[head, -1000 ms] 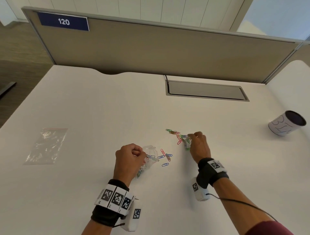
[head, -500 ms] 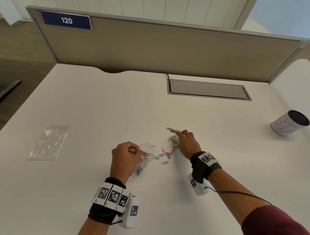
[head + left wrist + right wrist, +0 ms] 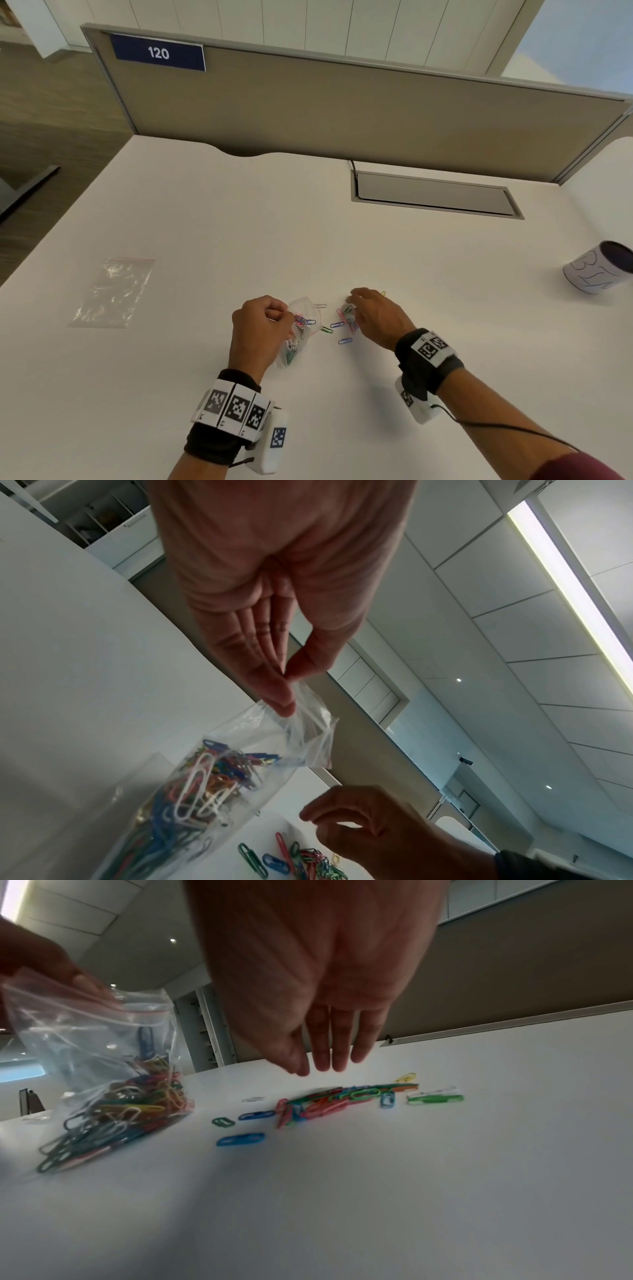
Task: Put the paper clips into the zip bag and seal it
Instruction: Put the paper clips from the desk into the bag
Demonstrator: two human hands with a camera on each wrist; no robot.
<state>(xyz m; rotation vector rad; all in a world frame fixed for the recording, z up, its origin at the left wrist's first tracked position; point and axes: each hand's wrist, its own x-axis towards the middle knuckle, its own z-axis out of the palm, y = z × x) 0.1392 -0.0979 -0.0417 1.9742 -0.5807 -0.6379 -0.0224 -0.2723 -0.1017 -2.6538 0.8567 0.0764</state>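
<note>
The job looks a good way through but not finished. The left hand [image 3: 274, 593] pinches the top edge of the small clear zip bag [image 3: 103, 1053] between thumb and fingertips, holding its mouth up and unsealed while the bag's bottom rests on the white desk [image 3: 205, 212]. A thick tangle of coloured paper clips [image 3: 192, 791] already sits inside it, so most of the filling appears done.

What is left lies just beside the bag, to its right: a loose cluster of clips [image 3: 342, 1099] on the desk, with a few strays between cluster and bag, among them a blue clip [image 3: 241, 1139] and a green clip [image 3: 223, 1121], plus a yellow clip [image 3: 405, 1077] at the far edge. The right hand [image 3: 318, 974] hovers over the cluster with fingers straight and spread only slightly, holding nothing, fingertips close above the clips but apart from them.

Remaining, as I judge it: gather the loose clips into the bag, then press the strip closed
</note>
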